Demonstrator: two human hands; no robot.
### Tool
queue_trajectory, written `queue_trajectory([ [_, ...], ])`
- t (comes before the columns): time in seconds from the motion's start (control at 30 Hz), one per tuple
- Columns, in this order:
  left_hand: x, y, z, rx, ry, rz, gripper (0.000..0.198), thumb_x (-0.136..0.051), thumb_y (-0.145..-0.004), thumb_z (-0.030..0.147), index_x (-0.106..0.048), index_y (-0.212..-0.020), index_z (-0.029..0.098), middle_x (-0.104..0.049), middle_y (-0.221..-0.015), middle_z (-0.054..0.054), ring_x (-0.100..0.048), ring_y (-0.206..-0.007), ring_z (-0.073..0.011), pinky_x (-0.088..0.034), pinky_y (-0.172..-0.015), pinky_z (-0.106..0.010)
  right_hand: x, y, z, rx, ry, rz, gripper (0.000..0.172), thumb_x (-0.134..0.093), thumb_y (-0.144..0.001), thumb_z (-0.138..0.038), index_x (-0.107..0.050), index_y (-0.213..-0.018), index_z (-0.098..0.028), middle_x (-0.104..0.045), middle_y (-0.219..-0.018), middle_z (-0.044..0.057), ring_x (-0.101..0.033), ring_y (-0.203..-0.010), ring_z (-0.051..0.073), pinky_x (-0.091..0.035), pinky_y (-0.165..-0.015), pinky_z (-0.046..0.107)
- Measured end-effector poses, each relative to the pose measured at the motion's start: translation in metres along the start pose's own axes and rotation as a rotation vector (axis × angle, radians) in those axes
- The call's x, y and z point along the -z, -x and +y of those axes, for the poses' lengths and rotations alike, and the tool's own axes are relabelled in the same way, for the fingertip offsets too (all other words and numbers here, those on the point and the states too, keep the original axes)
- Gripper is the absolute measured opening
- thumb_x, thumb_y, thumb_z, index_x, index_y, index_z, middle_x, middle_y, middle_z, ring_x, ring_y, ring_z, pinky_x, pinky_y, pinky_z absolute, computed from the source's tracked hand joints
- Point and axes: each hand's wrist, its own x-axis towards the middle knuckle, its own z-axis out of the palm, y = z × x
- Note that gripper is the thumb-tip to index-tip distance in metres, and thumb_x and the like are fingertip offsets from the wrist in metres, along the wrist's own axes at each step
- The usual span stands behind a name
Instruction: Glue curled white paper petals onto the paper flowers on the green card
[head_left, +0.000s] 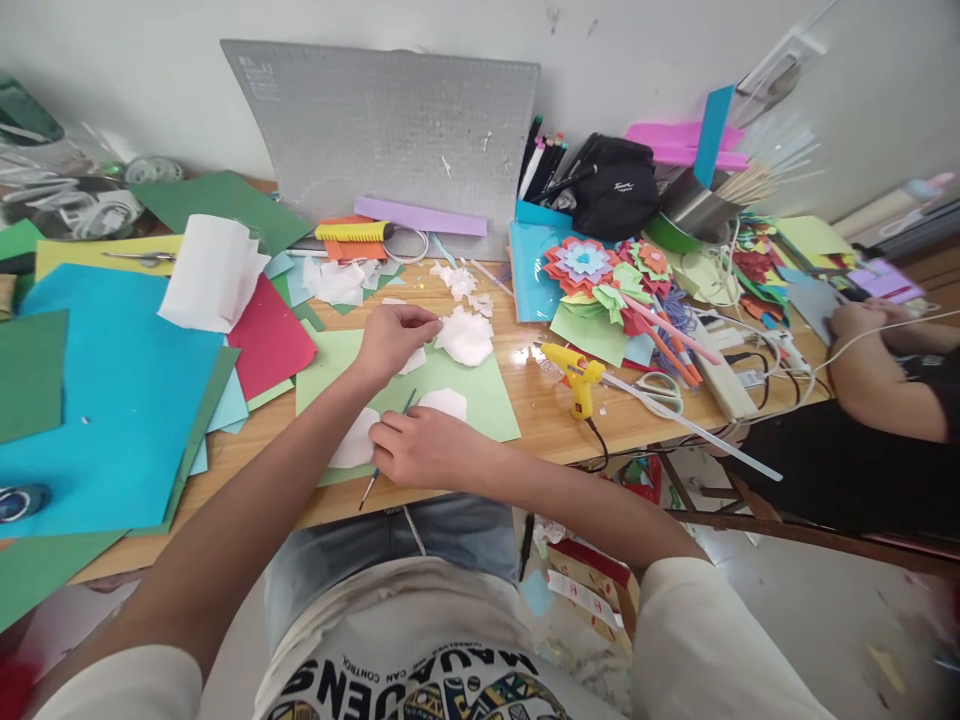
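Note:
My left hand point(396, 340) is closed in a pinch, its fingertips at the left edge of a crumpled white paper piece point(466, 337). Whatever may lie between those fingertips is hidden. Lower down, my right hand point(412, 447) has its fingers curled over a thin paintbrush point(368, 489) with a blue shaft, which slants out on both sides of the hand. Under and beside this hand are a cut white paper piece point(352, 447) and another white piece point(445, 403). A light green sheet point(491, 408) lies beneath them on the wooden table.
A yellow glue gun point(576, 378) with a long glue stick and scissors point(660, 393) lie to the right. Paper flowers point(585, 265) sit behind them. Coloured sheets point(127, 370) and a white paper roll point(210, 275) cover the left. Another person's arm point(877, 350) rests at far right.

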Motion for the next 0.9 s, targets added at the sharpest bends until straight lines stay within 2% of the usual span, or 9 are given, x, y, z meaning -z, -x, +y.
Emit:
queue_trajectory([
  [0.1, -0.001, 0.002, -0.001, 0.026, -0.015, 0.013, 0.029, -0.075, -0.065, 0.040, -0.077, -0.079, 0.015, -0.072, -0.071, -0.006, -0.058, -0.061, -0.0156, -0.043, -0.056, -0.027, -0.001, 0.001, 0.001, 0.035, 0.008, 0.007, 0.024, -0.038, -0.095, -0.006, -0.059, -0.091, -0.016, -0.062, -0.087, 0.006, -0.054, -0.082, 0.018, -0.034, -0.055, 0.029],
  [0.2, -0.004, 0.004, -0.004, 0.016, -0.040, 0.020, 0.031, -0.075, -0.066, 0.041, -0.078, -0.081, 0.014, -0.073, -0.074, -0.007, -0.060, -0.064, -0.0167, -0.044, -0.058, -0.027, -0.003, 0.006, 0.000, 0.083, 0.047, 0.080, 0.025, -0.036, -0.097, -0.009, -0.058, -0.089, -0.016, -0.061, -0.084, 0.005, -0.053, -0.079, 0.017, -0.033, -0.053, 0.028],
  [0.37, -0.008, 0.002, -0.011, -0.053, -0.068, 0.017, 0.028, -0.073, -0.069, 0.039, -0.078, -0.082, 0.014, -0.075, -0.084, -0.007, -0.065, -0.077, -0.0192, -0.046, -0.066, -0.027, -0.004, 0.027, 0.005, 0.057, 0.088, 0.396, 0.016, -0.045, -0.096, -0.013, -0.057, -0.086, -0.019, -0.061, -0.083, 0.002, -0.054, -0.076, 0.015, -0.037, -0.056, 0.028],
  [0.43, -0.008, 0.000, -0.012, -0.052, -0.098, 0.021, 0.028, -0.074, -0.069, 0.039, -0.078, -0.082, 0.014, -0.075, -0.086, -0.006, -0.065, -0.078, -0.0192, -0.047, -0.068, -0.027, -0.003, 0.039, 0.010, -0.067, -0.020, 0.606, 0.010, -0.052, -0.093, -0.014, -0.057, -0.088, -0.020, -0.063, -0.089, 0.003, -0.056, -0.079, 0.014, -0.043, -0.062, 0.028],
  [0.53, -0.008, -0.002, -0.014, -0.027, -0.155, 0.033, 0.026, -0.074, -0.069, 0.038, -0.079, -0.082, 0.015, -0.075, -0.087, -0.005, -0.065, -0.078, -0.0190, -0.047, -0.069, -0.028, -0.005, 0.054, 0.021, -0.456, -0.301, 1.008, 0.006, -0.058, -0.090, -0.016, -0.058, -0.091, -0.022, -0.063, -0.086, 0.002, -0.059, -0.078, 0.014, -0.049, -0.067, 0.028],
  [0.6, -0.008, -0.003, -0.015, -0.013, -0.175, 0.029, 0.025, -0.074, -0.069, 0.038, -0.079, -0.081, 0.016, -0.075, -0.086, -0.005, -0.066, -0.078, -0.0195, -0.047, -0.068, -0.028, -0.011, 0.061, 0.030, -0.740, -0.469, 1.241, 0.002, -0.058, -0.091, -0.020, -0.057, -0.092, -0.022, -0.060, -0.080, 0.001, -0.059, -0.070, 0.013, -0.050, -0.063, 0.027],
  [0.67, -0.009, -0.004, -0.017, 0.002, -0.191, 0.025, 0.024, -0.074, -0.069, 0.037, -0.079, -0.080, 0.017, -0.076, -0.085, -0.005, -0.066, -0.078, -0.0202, -0.046, -0.067, -0.028, -0.019, 0.064, 0.038, -0.901, -0.590, 1.372, 0.005, -0.056, -0.093, -0.025, -0.057, -0.092, -0.021, -0.058, -0.076, -0.001, -0.058, -0.061, 0.011, -0.050, -0.058, 0.026],
  [0.77, -0.010, -0.005, -0.017, 0.013, -0.224, 0.034, 0.022, -0.075, -0.069, 0.037, -0.080, -0.080, 0.018, -0.076, -0.085, -0.005, -0.067, -0.078, -0.0202, -0.046, -0.067, -0.028, -0.031, 0.062, 0.047, -0.960, -0.656, 1.375, 0.013, -0.054, -0.094, -0.031, -0.058, -0.090, -0.020, -0.059, -0.075, -0.001, -0.058, -0.058, 0.010, -0.051, -0.054, 0.024],
  [0.9, -0.012, -0.004, -0.013, 0.028, -0.309, 0.040, 0.023, -0.072, -0.072, 0.039, -0.080, -0.082, 0.020, -0.076, -0.081, -0.003, -0.066, -0.074, -0.0193, -0.044, -0.065, -0.028, -0.036, 0.056, 0.050, -0.971, -0.555, 1.230, 0.016, -0.055, -0.093, -0.032, -0.062, -0.086, -0.019, -0.066, -0.080, 0.003, -0.064, -0.066, 0.013, -0.055, -0.059, 0.025],
])
